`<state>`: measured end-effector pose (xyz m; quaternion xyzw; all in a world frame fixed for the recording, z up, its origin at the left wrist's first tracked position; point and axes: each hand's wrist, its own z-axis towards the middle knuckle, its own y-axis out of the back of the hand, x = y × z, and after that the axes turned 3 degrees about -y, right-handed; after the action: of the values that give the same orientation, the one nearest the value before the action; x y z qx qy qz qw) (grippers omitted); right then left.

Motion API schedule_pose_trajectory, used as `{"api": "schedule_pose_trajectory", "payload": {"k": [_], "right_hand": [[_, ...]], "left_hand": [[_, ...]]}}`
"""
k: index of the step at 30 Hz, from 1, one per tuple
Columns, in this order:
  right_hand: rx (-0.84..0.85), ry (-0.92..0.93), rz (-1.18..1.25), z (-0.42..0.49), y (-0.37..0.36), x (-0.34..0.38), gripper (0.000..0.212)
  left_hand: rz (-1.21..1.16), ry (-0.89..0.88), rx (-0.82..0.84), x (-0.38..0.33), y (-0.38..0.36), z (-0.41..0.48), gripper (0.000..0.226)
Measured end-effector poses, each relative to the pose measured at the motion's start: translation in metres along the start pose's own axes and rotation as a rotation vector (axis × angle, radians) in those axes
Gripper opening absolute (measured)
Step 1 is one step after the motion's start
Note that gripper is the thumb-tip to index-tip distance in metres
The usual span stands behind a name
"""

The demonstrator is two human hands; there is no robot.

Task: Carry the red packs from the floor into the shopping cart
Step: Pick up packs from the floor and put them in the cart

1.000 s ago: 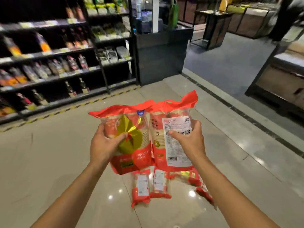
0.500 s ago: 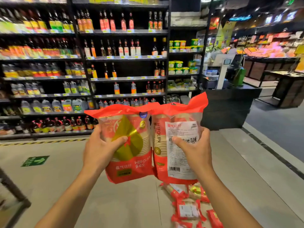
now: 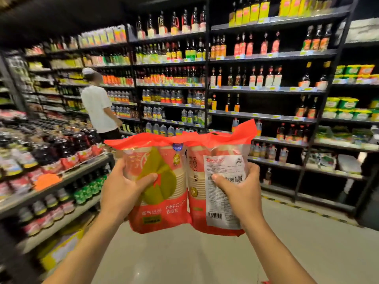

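Carrying | left grip clasps 9 o'clock pack, right grip 3 o'clock pack | I judge: light, crushable, hold mid-body.

Dim aisle, blurred warped edges

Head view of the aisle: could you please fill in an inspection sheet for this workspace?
Surface: pale glossy floor.
Job's things: left pack and right pack, both red, held side by side, edges meeting; shopping cart not in view.
Clutter: nothing seen.
Grips: left hand grips the left pack; right hand grips the right pack.
Cables: nothing seen.
Surroundings: bottle shelves ahead, jar shelves at left, a person in a white shirt.
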<state>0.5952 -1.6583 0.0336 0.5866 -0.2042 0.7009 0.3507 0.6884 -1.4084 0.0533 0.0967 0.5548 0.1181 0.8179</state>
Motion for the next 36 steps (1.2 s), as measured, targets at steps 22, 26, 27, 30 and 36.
{"api": "schedule_pose_trajectory", "payload": {"k": [22,26,27,30,36], "right_hand": [[0.833,0.109,0.304,-0.098,-0.248,0.06,0.071],[0.982,0.127,0.333,-0.143,-0.3,0.079,0.077],[1.02,0.123,0.343,-0.155,-0.313,0.083,0.079],[1.111,0.131,0.353,-0.196,-0.356,0.097,0.075],[1.244,0.162,0.391,-0.278,-0.438,0.129,0.069]], "left_hand": [[0.489,0.279,-0.783,0.01,0.237,-0.108,0.114],[0.479,0.346,-0.916,0.017,0.288,-0.13,0.106],[0.474,0.351,-0.948,0.021,0.301,-0.135,0.104],[0.462,0.385,-1.002,0.034,0.344,-0.151,0.086],[0.425,0.334,-1.144,0.071,0.444,-0.175,0.092]]}}
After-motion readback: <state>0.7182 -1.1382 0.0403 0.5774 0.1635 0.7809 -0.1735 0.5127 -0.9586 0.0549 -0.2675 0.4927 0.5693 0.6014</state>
